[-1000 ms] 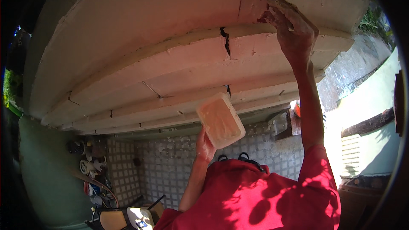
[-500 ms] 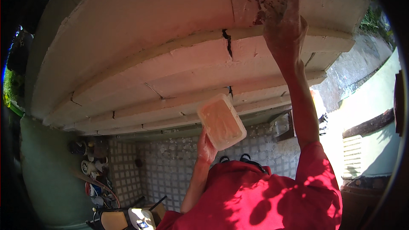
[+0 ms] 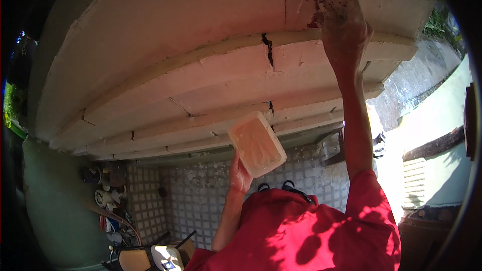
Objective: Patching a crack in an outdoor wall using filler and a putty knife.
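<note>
My left hand [image 3: 241,176] grips a rectangular whitish plastic tub [image 3: 257,145] by its lower left side. The tub's open face shows a pinkish-looking inside with pale smears. My right hand [image 3: 346,27], coated with pale paste, reaches up to the curved pale ledge [image 3: 175,25]. Its fingers are curled round what looks like a wide, flat scraper [image 3: 312,0], pressed against the ledge. The scraper has a dark red, paste-smeared part beside the fingers and a straight edge to the left. My fingers hide much of it.
Dark cracks [image 3: 268,50] run across the stepped mouldings below the ledge. A tiled floor [image 3: 201,190] with white spots lies beneath. Pots and cans [image 3: 104,198] stand by the green wall [image 3: 60,200]. A chair [image 3: 134,259] is at lower left.
My right hand has moved slightly right and down with the scraper, and its raised finger has folded in. The tub in my left hand has shifted a little left.
</note>
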The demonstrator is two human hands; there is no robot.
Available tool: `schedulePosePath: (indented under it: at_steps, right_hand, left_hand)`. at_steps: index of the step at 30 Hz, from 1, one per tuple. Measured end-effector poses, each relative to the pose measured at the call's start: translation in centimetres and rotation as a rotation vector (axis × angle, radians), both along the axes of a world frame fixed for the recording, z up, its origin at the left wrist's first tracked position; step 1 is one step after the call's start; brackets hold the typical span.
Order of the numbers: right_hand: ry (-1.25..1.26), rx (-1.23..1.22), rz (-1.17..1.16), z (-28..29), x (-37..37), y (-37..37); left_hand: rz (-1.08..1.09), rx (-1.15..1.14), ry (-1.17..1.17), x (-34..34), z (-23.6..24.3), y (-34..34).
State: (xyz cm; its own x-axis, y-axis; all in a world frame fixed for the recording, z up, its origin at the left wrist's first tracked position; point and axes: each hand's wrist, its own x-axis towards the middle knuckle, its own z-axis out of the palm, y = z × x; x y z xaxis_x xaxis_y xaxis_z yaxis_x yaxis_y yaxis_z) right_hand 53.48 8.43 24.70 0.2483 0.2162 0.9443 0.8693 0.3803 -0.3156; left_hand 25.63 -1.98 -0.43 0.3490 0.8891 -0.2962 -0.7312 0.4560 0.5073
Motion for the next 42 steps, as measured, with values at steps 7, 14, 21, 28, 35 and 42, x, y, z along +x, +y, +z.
schedulePosePath:
  at_steps: [7,14,21,28,35,42]
  right_hand:
    - [0.253,0.146,0.095,0.2,0.7,-5.4]
    - [0.146,-0.058,-0.138,-0.3,-5.4,-2.9]
    - [0.018,0.119,0.188,-1.8,-12.3,-0.1]
    - [0.213,-0.040,0.037,0.0,-7.5,-5.2]
    - [-0.014,0.050,0.055,-1.6,-10.5,0.2]
    - [0.279,-0.042,0.125,0.4,-10.1,-4.1]
  left_hand:
    - [-0.003,-0.021,0.013,-0.5,-0.3,0.2]
    - [0.000,-0.022,0.005,-0.7,-0.2,-0.1]
    - [0.010,0.012,-0.031,-1.4,-0.2,-0.3]
    - [0.024,-0.008,0.021,-2.2,-0.4,-0.6]
    - [-0.023,-0.022,0.010,-1.6,-0.6,-0.8]
    - [0.018,-0.010,0.015,-2.3,-0.2,-0.9]
